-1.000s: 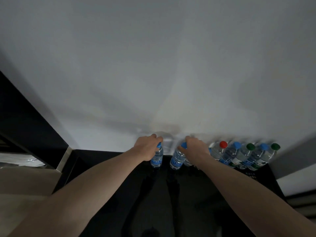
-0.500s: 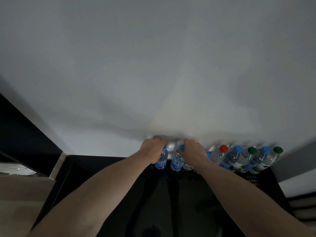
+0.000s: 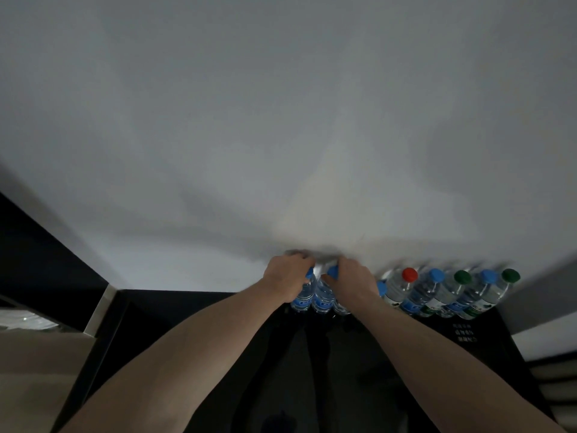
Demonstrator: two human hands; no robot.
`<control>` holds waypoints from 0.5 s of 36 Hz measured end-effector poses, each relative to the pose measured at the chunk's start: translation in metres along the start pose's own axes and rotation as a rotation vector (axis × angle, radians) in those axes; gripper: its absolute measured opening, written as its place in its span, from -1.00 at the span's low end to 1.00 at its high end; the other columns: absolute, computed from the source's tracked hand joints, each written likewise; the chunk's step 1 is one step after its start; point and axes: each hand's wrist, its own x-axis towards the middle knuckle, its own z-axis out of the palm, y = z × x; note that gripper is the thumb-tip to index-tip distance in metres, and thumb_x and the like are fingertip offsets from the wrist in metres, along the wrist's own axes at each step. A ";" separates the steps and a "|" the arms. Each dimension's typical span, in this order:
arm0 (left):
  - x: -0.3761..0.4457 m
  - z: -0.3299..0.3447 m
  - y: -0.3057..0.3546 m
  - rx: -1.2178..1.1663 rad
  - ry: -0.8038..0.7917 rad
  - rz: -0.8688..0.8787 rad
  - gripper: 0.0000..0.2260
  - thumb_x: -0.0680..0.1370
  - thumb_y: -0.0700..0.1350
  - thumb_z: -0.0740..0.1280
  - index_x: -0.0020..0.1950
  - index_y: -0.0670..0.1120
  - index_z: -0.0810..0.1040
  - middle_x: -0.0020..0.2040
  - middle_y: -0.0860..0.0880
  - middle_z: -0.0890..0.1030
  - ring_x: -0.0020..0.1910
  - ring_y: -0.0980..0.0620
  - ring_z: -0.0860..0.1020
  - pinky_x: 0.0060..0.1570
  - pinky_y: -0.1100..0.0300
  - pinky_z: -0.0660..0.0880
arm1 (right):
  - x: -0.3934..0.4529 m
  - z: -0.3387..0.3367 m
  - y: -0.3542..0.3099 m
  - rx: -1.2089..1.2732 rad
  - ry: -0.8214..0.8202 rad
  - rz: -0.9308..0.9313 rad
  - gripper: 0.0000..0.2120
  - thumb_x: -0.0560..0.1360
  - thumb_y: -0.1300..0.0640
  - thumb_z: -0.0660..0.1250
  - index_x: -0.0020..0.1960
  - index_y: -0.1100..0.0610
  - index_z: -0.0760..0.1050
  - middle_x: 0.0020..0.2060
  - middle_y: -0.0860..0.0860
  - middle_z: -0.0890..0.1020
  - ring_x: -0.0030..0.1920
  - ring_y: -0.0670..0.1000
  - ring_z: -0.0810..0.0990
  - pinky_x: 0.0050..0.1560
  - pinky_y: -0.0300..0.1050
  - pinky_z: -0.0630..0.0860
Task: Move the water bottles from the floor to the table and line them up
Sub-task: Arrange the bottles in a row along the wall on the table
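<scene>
Glossy black counter (image 3: 359, 370) w/ upright water bottles (image 3: 437, 295) in a row at back edge, under fingers (image 3: 299, 265) and rightward.

A plain white wall (image 3: 281, 120) fills the upper part of the view, with soft grey shadows lying across it. At far left a dark panel (image 3: 37, 245) runs down to a pale metallic strip (image 3: 100, 307), and below it there's a tan surface (image 3: 37, 370). At lower right, a light ledge (image 3: 549, 335) sits above dark horizontal slats (image 3: 559, 376).
</scene>
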 end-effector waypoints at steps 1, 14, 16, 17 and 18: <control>0.001 0.000 0.000 0.002 -0.006 -0.003 -0.66 0.57 -0.12 0.40 0.33 0.02 0.46 0.25 0.00 0.57 0.23 -0.07 0.50 -0.02 0.06 0.49 | 0.000 -0.001 0.001 0.005 0.006 0.005 -0.65 0.57 -0.13 0.33 0.14 0.15 0.48 0.05 0.11 0.62 0.05 0.16 0.61 -0.04 -0.02 0.50; -0.005 0.003 0.004 -0.024 0.031 -0.004 -0.65 0.59 -0.16 0.36 0.37 0.00 0.47 0.26 -0.01 0.59 0.15 -0.09 0.57 -0.15 0.12 0.39 | -0.001 -0.011 0.000 -0.068 -0.028 0.051 -0.60 0.59 -0.23 0.25 0.00 0.13 0.49 -0.11 0.04 0.62 -0.15 0.06 0.58 -0.19 -0.07 0.50; -0.007 0.004 0.005 -0.046 0.031 -0.028 -0.63 0.59 -0.15 0.36 0.40 0.02 0.45 0.25 0.00 0.60 0.11 -0.09 0.60 -0.15 0.14 0.39 | -0.002 -0.011 -0.001 -0.077 -0.031 0.057 -0.59 0.59 -0.24 0.24 0.01 0.13 0.48 -0.14 0.03 0.57 -0.18 0.05 0.53 -0.21 -0.08 0.46; -0.008 0.004 0.006 -0.056 0.030 -0.038 -0.61 0.60 -0.14 0.35 0.42 0.03 0.44 0.26 0.00 0.59 0.12 -0.09 0.60 -0.13 0.14 0.39 | -0.003 -0.011 -0.002 -0.071 -0.033 0.059 -0.58 0.58 -0.25 0.24 0.02 0.13 0.49 -0.13 0.03 0.57 -0.17 0.06 0.53 -0.20 -0.08 0.46; -0.010 0.004 0.006 -0.064 0.027 -0.047 -0.60 0.60 -0.13 0.35 0.44 0.03 0.42 0.28 -0.01 0.59 0.13 -0.10 0.60 -0.11 0.13 0.40 | -0.004 -0.011 -0.002 -0.054 -0.034 0.062 -0.58 0.58 -0.25 0.24 0.03 0.13 0.49 -0.11 0.04 0.59 -0.15 0.06 0.56 -0.19 -0.07 0.48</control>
